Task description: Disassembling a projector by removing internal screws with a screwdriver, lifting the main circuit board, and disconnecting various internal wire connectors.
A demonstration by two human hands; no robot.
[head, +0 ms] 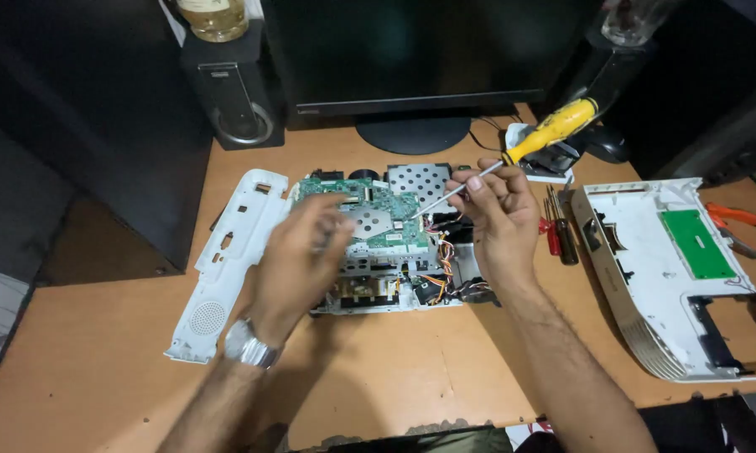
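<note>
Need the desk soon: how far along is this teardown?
Done: white top cover and side panel lie off to the sides. In hand: right hand holds the yellow screwdriver to the green circuit board; left hand steadies it. Left: board and wiring are in the chassis.

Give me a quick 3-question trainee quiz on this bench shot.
1. True or false: the right hand holds a yellow-handled screwdriver.
2. What does the left hand rest on: A) the green circuit board, B) the white side panel, C) the speaker?
3. On which side of the opened device does the detached white cover lie?

Key: 1 true; 2 A; 3 the person's right.
</note>
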